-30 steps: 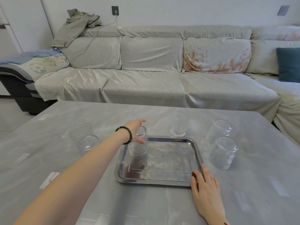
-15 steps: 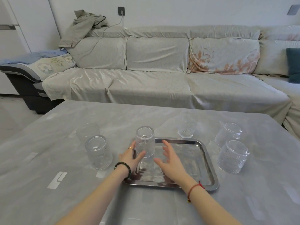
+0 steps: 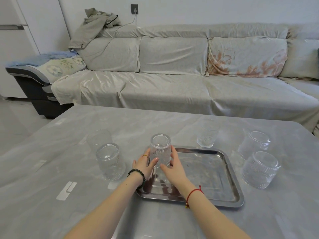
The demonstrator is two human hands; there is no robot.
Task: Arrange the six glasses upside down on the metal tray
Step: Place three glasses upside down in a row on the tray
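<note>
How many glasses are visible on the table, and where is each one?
6. One glass stands inverted in the tray's far-left corner, between both hands. Two sit left of the tray, one beyond it, two to its right. None seems hidden.

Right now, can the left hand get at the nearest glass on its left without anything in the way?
Probably yes. The left hand rests against the glass on the tray, and the nearest glass to its left stands close by on bare table, with nothing between them.
</note>
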